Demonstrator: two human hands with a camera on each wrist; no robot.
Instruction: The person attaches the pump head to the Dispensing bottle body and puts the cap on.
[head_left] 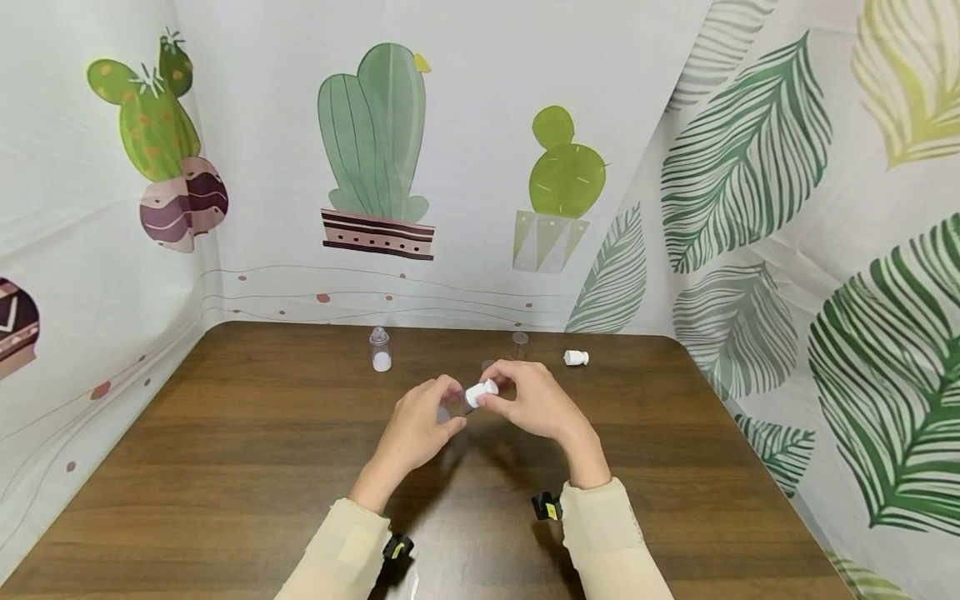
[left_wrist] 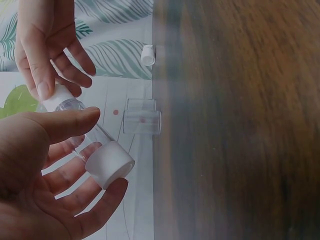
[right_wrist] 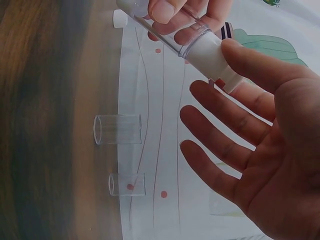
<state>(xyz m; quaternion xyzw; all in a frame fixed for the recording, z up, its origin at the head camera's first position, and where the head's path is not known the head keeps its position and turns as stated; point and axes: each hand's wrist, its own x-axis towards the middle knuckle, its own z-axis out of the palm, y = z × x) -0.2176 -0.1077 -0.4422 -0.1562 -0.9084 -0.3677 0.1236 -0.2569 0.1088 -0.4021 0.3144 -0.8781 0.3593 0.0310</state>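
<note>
In the head view my left hand [head_left: 418, 423] and right hand [head_left: 538, 402] meet over the middle of the table. My left hand grips a small clear bottle [right_wrist: 170, 32] with a white base [left_wrist: 110, 162]; its thumb lies across the clear body in the left wrist view. With thumb and index finger my right hand pinches the white pump top [right_wrist: 212, 56] at the bottle's neck, its other fingers spread loosely. The bottle is held tilted. Part of its body is hidden behind the left fingers.
Toward the back left stands another clear bottle [head_left: 381, 350] with a white base. A clear cap [head_left: 520, 343] stands behind my right hand, and a second clear cap [right_wrist: 127, 184] is near it. Farther right lies a white pump top [head_left: 576, 357]. A printed cloth [head_left: 480, 167] hangs behind the table.
</note>
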